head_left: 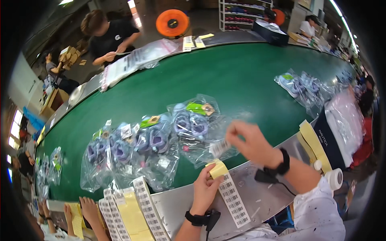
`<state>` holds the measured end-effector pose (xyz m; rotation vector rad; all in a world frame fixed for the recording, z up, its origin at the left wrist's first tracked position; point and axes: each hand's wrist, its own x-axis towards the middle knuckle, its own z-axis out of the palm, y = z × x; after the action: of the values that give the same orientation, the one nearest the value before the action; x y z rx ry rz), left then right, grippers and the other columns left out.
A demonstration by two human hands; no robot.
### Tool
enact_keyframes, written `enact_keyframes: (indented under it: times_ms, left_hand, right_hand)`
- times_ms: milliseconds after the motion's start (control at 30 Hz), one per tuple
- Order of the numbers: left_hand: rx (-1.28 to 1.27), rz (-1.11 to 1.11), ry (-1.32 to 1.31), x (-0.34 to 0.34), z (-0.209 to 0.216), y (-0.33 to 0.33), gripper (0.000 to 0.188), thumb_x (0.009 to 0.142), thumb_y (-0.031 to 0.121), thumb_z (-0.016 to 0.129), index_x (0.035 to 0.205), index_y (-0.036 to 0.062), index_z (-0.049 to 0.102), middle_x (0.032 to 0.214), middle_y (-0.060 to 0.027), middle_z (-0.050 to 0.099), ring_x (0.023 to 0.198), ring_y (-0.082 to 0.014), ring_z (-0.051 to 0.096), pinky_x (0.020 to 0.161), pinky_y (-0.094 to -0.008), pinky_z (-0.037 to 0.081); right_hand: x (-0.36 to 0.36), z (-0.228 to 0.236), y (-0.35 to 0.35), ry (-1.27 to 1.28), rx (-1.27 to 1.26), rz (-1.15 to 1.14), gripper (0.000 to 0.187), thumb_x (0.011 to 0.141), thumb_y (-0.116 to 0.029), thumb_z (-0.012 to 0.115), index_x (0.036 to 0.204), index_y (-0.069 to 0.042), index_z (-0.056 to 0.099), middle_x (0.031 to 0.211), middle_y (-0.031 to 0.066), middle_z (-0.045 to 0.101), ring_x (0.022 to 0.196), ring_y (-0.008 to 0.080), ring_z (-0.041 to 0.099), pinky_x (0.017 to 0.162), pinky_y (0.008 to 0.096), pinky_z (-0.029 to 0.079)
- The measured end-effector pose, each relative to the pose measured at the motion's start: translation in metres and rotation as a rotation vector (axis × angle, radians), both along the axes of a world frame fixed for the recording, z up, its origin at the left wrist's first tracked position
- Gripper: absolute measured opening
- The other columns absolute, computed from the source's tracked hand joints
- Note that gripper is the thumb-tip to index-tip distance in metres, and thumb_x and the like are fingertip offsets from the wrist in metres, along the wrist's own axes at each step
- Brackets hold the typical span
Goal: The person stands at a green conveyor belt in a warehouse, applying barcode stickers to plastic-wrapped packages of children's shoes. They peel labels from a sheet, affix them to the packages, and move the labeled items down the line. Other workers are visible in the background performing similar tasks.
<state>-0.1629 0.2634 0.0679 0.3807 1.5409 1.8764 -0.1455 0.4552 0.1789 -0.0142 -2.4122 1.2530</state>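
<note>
My left hand (204,193) pinches a strip of barcode labels (233,197), its yellow backing folded over at the top and its tail hanging across the metal ledge. To the upper right, my right hand (253,144) is closed at the fingertips on a single white barcode label (219,148), slightly blurred. That label is over the lower edge of a clear bag holding a pair of small light-blue shoes (191,122) with a green tag. Whether the label touches the bag I cannot tell. Left of it lie more bagged shoes (120,146), some bearing white labels.
More label strips (130,209) lie on the metal ledge (181,209), near another person's hand (90,209). Bagged shoes (297,86) sit on the green belt (241,72) at right. A dark box of plastic bags (331,136) stands right. Across the belt works another person (110,40).
</note>
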Motion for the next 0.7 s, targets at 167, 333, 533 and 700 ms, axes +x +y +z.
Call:
enact_keyframes:
  times_ms: [167, 333, 533, 700]
  left_hand:
    - [-0.002, -0.014, -0.009, 0.002, 0.008, 0.001, 0.039, 0.086, -0.002, 0.060, 0.123, -0.0064, 0.047, 0.110, -0.0145, 0.061, 0.095, -0.0139, 0.062, 0.080, -0.0228, 0.050]
    - [-0.041, 0.007, -0.002, 0.003, 0.006, -0.002, 0.036, 0.087, -0.002, 0.059, 0.121, -0.0066, 0.049, 0.108, -0.0136, 0.061, 0.095, -0.0128, 0.061, 0.081, -0.0222, 0.049]
    - [-0.051, 0.038, -0.044, 0.006, 0.008, 0.003, 0.034, 0.087, -0.002, 0.058, 0.120, -0.0056, 0.052, 0.103, -0.0094, 0.062, 0.089, -0.0092, 0.059, 0.078, -0.0198, 0.046]
    - [-0.082, 0.021, -0.046, 0.008, 0.008, 0.008, 0.033, 0.087, -0.002, 0.058, 0.119, -0.0056, 0.052, 0.106, -0.0105, 0.062, 0.092, -0.0103, 0.059, 0.080, -0.0208, 0.046]
  right_hand:
    - [-0.093, -0.053, 0.100, -0.024, -0.444, -0.240, 0.015, 0.086, -0.015, 0.060, 0.082, -0.001, 0.060, 0.077, 0.0009, 0.060, 0.068, 0.0082, 0.052, 0.060, 0.0264, 0.046]
    - [-0.157, -0.121, 0.132, -0.184, -0.693, -0.227, 0.013, 0.085, -0.015, 0.063, 0.086, -0.002, 0.063, 0.079, 0.0039, 0.061, 0.073, 0.0121, 0.057, 0.063, 0.0273, 0.049]
    - [-0.180, -0.147, 0.132, -0.277, -0.751, -0.200, 0.013, 0.087, -0.015, 0.061, 0.087, -0.002, 0.062, 0.073, 0.0021, 0.057, 0.062, 0.0086, 0.051, 0.051, 0.0211, 0.041]
    - [-0.183, -0.152, 0.134, -0.256, -0.823, -0.163, 0.013, 0.085, -0.012, 0.062, 0.083, 0.000, 0.062, 0.064, 0.0008, 0.051, 0.051, 0.0072, 0.043, 0.043, 0.0233, 0.034]
